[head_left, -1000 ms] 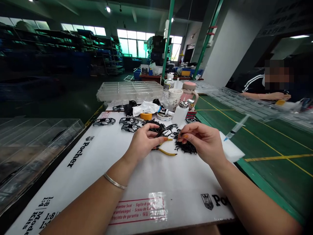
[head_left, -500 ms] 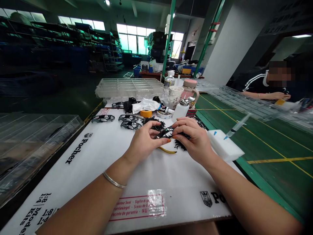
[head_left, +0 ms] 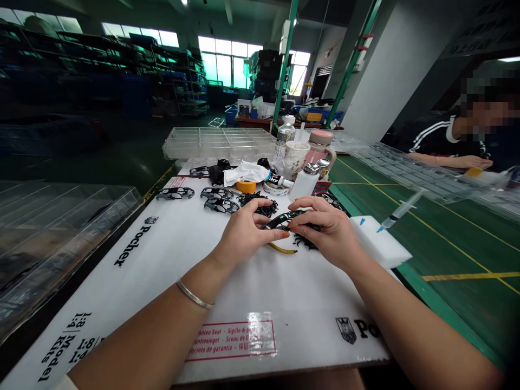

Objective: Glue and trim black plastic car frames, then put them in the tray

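My left hand (head_left: pixel 244 233) grips the left end of a glossy black model car body (head_left: pixel 279 220), thumb below and fingers above. At its other end my right hand (head_left: pixel 335 230) pinches the same body, hiding part of it. The shell is held a little above the white board (head_left: pixel 244 281). Under the hands lies a thin yellow curved tool with a dark tip (head_left: pixel 282 249). Piles of small black parts (head_left: pixel 257 202) sit just beyond. Similar car bodies (head_left: pixel 175 193) rest on the board to the left, two of them close together (head_left: pixel 221 205).
A white foam block (head_left: pixel 382 244) with a stuck-in syringe (head_left: pixel 400 211) stands at right. Farther back are a white dispenser bottle (head_left: pixel 304 183), orange tape (head_left: pixel 246 187), a pink flask (head_left: pixel 320 143) and clear divided trays (head_left: pixel 219 142). Another person (head_left: pixel 447 143) sits at far right.
The view has shifted slightly, moving the scene a little to the right. The car body has tilted a bit between my fingers; both hands keep their hold.
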Motion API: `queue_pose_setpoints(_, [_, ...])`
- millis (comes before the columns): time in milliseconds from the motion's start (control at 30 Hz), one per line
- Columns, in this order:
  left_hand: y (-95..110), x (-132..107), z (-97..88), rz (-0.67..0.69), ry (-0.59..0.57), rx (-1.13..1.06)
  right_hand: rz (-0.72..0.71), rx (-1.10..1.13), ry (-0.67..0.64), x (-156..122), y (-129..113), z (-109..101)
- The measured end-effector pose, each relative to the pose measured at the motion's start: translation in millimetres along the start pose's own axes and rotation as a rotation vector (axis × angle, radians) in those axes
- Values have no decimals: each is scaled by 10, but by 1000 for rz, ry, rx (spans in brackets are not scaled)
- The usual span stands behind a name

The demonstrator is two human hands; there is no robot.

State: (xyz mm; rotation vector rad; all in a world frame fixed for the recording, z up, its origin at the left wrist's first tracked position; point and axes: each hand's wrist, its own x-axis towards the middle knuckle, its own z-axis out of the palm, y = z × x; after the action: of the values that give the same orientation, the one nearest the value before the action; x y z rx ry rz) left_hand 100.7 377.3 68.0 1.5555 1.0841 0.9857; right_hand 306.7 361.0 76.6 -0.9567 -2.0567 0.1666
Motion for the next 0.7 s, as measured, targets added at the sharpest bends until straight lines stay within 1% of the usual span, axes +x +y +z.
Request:
queue_pose_setpoints(133, [12, -4, -11, -8, 3, 11, 25, 23, -34, 5, -2, -12])
queue_pose_setpoints(300, [14, -17, 1, 23, -20, 39, 85, 17, -92, 2, -13, -17])
queue_pose_setpoints(433, [15, -25, 14, 55, 14, 122, 111, -22, -94, -11, -22, 14])
queue_pose_setpoints(567, [6, -17, 15, 11, 22, 126, 77, -114, -83, -16, -50, 36])
queue_pose_setpoints(700, [-17, -5, 13, -37, 4, 27, 73, -143, -78, -16, -67, 25])
